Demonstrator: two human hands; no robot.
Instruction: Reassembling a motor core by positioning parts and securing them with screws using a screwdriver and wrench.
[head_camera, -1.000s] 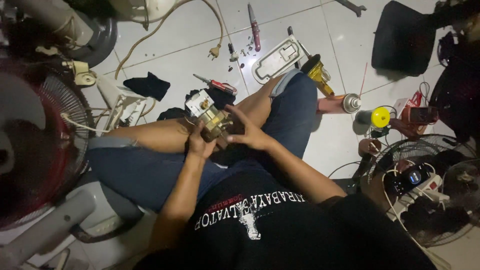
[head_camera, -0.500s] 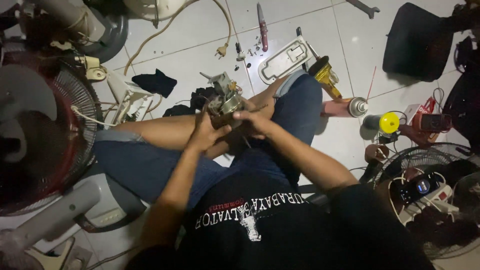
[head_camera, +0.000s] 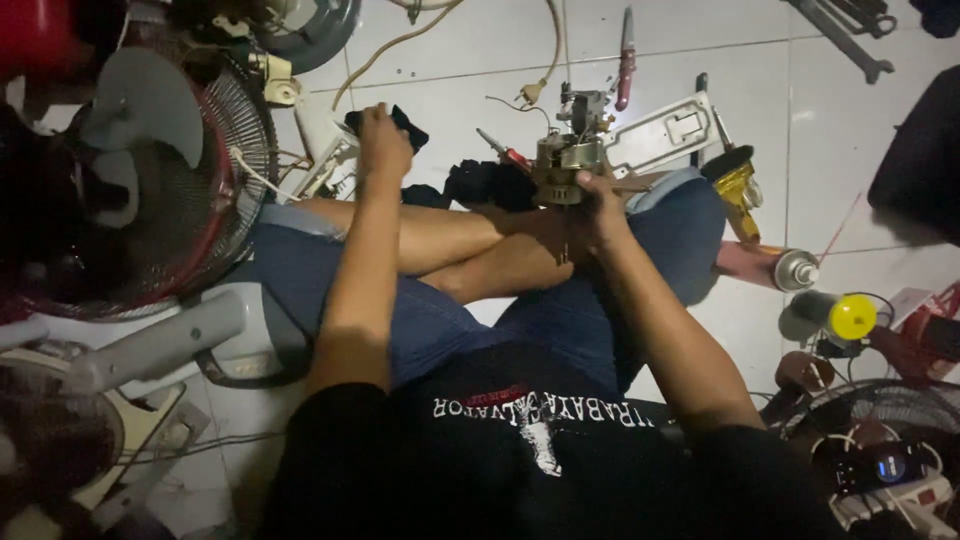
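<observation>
Motor (head_camera: 568, 160) sits upright in closed right hand (head_camera: 600, 205); left hand (head_camera: 383, 145) grips black cloth (head_camera: 400, 122).

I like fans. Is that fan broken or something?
It looks taken apart. The right hand holds a bare fan motor with loose wires showing, while the wire grille lies on the floor, and the left hand reaches to a black cloth.

Brass-coloured fan motor (head_camera: 568, 165); black cloth (head_camera: 390, 122); red-handled screwdriver (head_camera: 503, 153); blue jeans (head_camera: 672, 235); yellow-capped spray can (head_camera: 830, 315); white floor tiles (head_camera: 830, 150).
</observation>
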